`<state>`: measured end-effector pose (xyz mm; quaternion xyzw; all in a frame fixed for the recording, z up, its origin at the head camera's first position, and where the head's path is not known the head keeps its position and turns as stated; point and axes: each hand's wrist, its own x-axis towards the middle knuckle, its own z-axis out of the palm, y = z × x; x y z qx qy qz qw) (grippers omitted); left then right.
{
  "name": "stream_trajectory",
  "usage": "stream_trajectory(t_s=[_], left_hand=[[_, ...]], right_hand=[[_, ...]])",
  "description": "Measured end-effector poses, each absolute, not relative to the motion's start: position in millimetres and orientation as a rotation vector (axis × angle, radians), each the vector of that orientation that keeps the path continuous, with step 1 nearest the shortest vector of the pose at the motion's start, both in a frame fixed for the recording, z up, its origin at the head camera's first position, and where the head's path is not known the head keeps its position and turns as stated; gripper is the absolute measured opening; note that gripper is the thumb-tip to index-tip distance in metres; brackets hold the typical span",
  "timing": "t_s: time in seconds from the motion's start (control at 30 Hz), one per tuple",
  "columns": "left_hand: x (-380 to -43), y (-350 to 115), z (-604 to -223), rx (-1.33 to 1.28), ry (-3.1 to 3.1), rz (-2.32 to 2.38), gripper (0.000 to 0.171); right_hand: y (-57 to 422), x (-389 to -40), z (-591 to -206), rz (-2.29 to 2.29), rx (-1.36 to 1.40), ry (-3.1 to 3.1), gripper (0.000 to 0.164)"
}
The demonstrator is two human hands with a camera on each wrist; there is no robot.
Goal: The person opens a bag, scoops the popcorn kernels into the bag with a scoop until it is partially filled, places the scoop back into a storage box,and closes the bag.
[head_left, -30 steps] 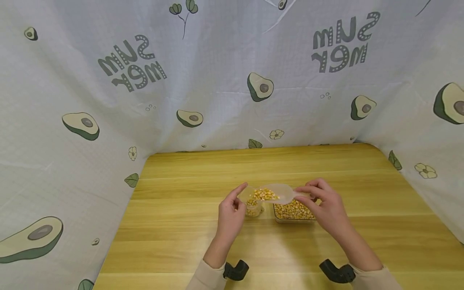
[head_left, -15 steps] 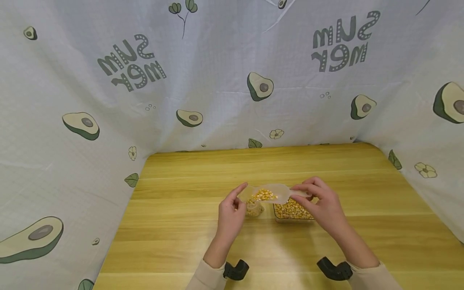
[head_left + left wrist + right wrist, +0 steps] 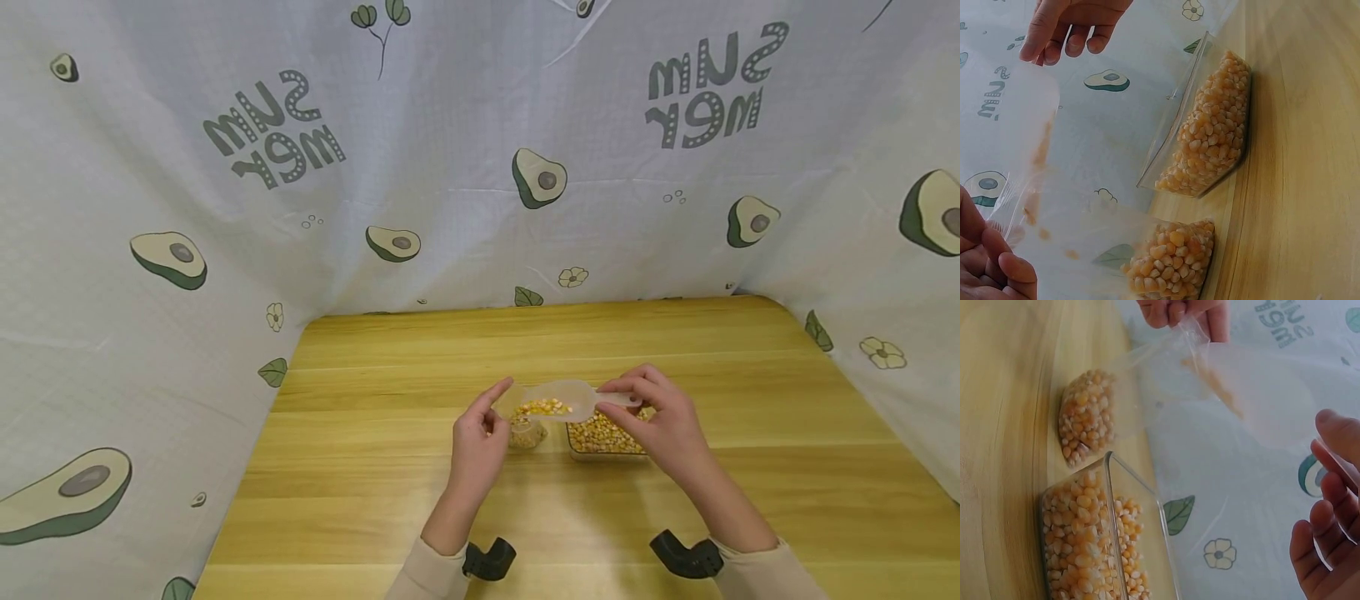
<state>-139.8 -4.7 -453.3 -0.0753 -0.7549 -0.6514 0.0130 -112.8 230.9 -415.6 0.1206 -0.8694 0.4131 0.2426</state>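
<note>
My left hand (image 3: 478,446) pinches the top edge of a clear plastic bag (image 3: 1100,228), whose bottom rests on the table with corn kernels (image 3: 1169,262) in it. My right hand (image 3: 667,421) grips the handle of a translucent scoop (image 3: 573,393) between thumb and fingers. Tilted toward the left, the scoop has its front end at the bag's mouth. A line of kernels (image 3: 546,407) lies along its near side. In the left wrist view a few blurred kernels drop inside the bag. Just right of the bag stands a clear rectangular container (image 3: 1110,506) holding many kernels.
The wooden table (image 3: 360,450) carries the bag and container close together near its middle. A white curtain (image 3: 450,183) printed with avocados encloses the back and both sides. Black mounts (image 3: 489,558) sit at both wrists.
My right hand has shifted slightly left and the scoop has tipped further. The kernels in it have dwindled from a heap to a thin line. My left hand has stayed in place.
</note>
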Motion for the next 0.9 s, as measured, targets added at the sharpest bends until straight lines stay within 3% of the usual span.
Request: stream_trajectory(t_s=[0.9], left_hand=[[-140.2, -3.4, -455.8, -0.26, -2.331, -2.042, 0.059]], right_hand=[[230.4, -111.2, -417.6, 1.206, 0.331, -2.333, 0.026]])
